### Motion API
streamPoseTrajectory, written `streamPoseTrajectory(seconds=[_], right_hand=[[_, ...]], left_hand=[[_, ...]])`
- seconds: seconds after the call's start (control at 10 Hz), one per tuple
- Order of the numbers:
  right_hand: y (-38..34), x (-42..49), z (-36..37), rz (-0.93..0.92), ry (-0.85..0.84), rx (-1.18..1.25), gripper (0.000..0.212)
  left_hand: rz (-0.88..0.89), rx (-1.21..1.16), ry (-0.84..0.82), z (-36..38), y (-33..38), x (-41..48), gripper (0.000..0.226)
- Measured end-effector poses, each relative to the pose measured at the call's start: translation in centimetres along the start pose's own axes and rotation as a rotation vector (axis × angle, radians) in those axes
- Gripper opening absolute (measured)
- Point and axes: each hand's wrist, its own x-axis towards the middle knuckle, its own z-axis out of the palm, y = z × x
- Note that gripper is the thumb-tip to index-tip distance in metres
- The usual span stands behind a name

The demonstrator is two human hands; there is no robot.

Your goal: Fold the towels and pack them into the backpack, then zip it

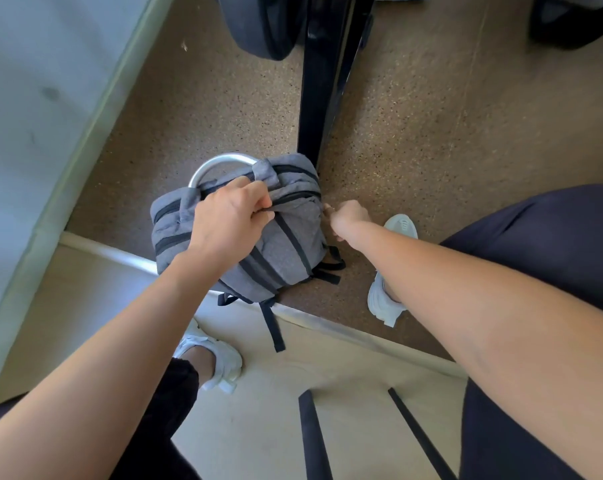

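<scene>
A grey backpack [286, 244] with black zips and straps stands on the brown speckled floor, leaning against a black table leg [322, 98]. My left hand [227, 220] grips the fabric at the top of the backpack, beside a zip line. My right hand [346, 218] is at the backpack's right edge, fingers curled and pinching something small there, apparently a zip pull. No towel shows; the bag looks full and its inside is hidden.
A silver curved bar [217, 164] sits behind the backpack. A pale raised platform [327, 358] with black stripes lies under my feet in white shoes [220, 362]. A light wall panel [33, 98] is on the left, dark chair parts [258, 26] at the top.
</scene>
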Motion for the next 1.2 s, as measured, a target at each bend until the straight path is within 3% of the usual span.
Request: streamPoseTrajectory(seconds=[0.1,0.2,0.3,0.5,0.8,1.0,1.2], right_hand=[[1.7,-1.5,-0.7,0.002,-0.022,-0.225,0.048],[2.7,-2.9,-1.7,-0.090,-0.175,-0.455,0.040],[1.7,-4.9,-3.0,-0.229,-0.325,-0.497,0.036],[-0.6,-10.2,-6.3,-0.423,-0.338,-0.473,0.033],[-3.1,-19.5,-10.2,-0.722,-0.342,-0.266,0.021],[-1.9,-24.8,-10.6,-0.902,-0.195,0.049,0.017],[0.9,-27.5,-10.5,-0.819,-0.265,0.203,0.017]], left_hand=[[0.063,-0.064,-0.058,-0.1,-0.8,-0.3,0.014],[0.085,-0.054,-0.120,-0.2,-1.2,-0.8,0.027],[0.090,-0.051,-0.127,-0.8,-1.0,-1.8,0.038],[0.018,-0.121,-0.157,-3.8,0.4,-4.8,0.028],[-0.171,-0.310,-0.120,-8.5,4.2,-12.2,0.010],[-0.266,-0.430,0.008,-9.3,7.5,-16.8,0.011],[-0.475,-0.782,0.147,-7.6,8.6,-20.6,0.009]])
